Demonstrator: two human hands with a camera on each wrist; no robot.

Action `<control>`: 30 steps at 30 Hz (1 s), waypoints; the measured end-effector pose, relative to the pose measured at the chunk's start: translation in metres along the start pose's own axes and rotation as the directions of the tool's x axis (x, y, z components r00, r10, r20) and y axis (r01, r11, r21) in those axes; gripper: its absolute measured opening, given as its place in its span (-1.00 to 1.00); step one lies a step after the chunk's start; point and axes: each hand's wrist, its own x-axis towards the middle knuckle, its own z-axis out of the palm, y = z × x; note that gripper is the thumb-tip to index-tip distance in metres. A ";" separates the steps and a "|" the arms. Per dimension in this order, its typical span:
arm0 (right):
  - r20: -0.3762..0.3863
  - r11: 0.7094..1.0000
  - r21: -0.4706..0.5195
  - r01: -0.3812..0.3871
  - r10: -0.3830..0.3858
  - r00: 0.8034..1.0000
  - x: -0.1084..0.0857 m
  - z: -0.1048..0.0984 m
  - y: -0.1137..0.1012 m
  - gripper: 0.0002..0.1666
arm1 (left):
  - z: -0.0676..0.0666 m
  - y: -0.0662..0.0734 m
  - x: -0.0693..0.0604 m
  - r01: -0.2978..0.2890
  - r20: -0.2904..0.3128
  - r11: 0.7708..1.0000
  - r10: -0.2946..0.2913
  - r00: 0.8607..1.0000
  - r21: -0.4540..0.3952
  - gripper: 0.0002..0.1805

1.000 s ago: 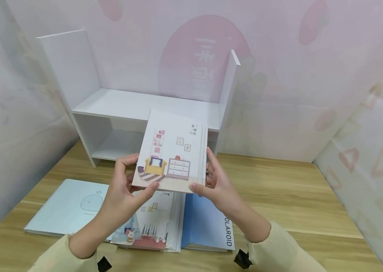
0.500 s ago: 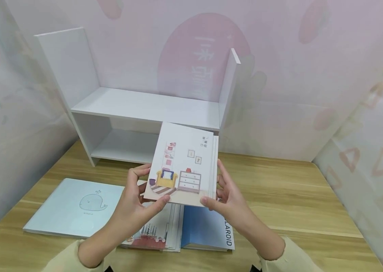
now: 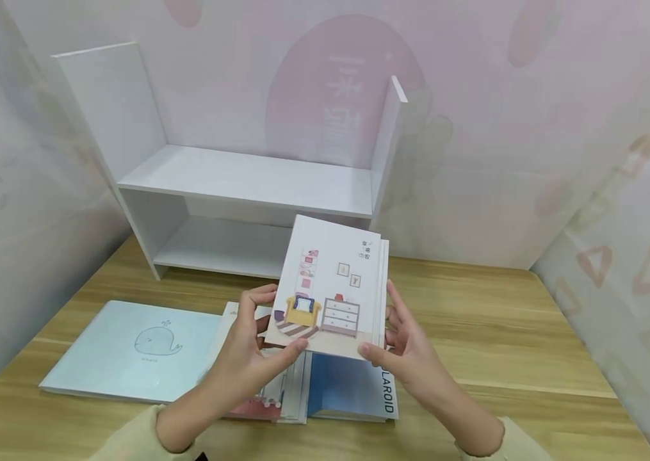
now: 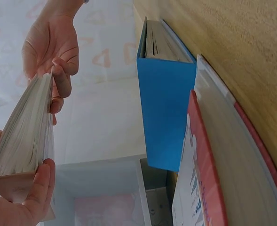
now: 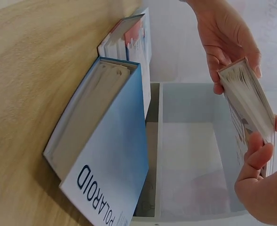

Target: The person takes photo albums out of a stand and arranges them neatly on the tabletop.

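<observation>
A book (image 3: 330,282) with a white cover, showing a yellow armchair and a chest of drawers, is held above the table, tilted toward me. My left hand (image 3: 246,358) grips its lower left corner, thumb on the cover and fingers underneath. At the opposite corner my right hand (image 3: 414,358) pinches it the same way. The thick page edges of the book (image 4: 25,127) face the left wrist view. Beneath it lie a blue POLAROID book (image 3: 350,387) and a white-and-red illustrated book (image 3: 264,410), both partly covered by the hands and held book.
A white two-tier shelf (image 3: 244,182) with tall side panels stands at the back of the table. A pale blue book (image 3: 123,349) with a whale drawing lies flat at the left. Wooden tabletop (image 3: 503,346) extends to the right. Patterned curtains (image 3: 618,256) surround the table.
Both hands have carried the held book to the right and down, toward me. More of the whale book and the lower shelf now shows. The grip looks the same.
</observation>
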 end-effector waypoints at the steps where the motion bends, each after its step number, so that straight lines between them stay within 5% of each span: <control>1: -0.001 1.000 0.001 0.000 0.000 1.000 -0.001 -0.001 0.001 0.28 | 0.001 -0.001 0.000 0.001 0.006 1.000 -0.001 1.000 -0.004 -0.25; 17: 0.015 0.999 -0.015 0.046 -0.046 0.999 -0.018 -0.027 0.014 0.24 | 0.021 -0.008 0.002 0.067 0.122 0.997 -0.063 0.991 -0.029 -0.31; 24: 0.027 0.997 -0.059 0.057 -0.055 0.998 -0.025 -0.042 0.019 0.22 | 0.034 -0.010 0.002 0.165 0.167 0.985 -0.154 0.974 -0.053 -0.31; 30: 0.032 0.993 -0.094 0.069 -0.066 0.997 -0.034 -0.057 0.026 0.18 | 0.047 -0.013 0.002 0.182 0.226 0.980 -0.161 0.961 -0.075 -0.31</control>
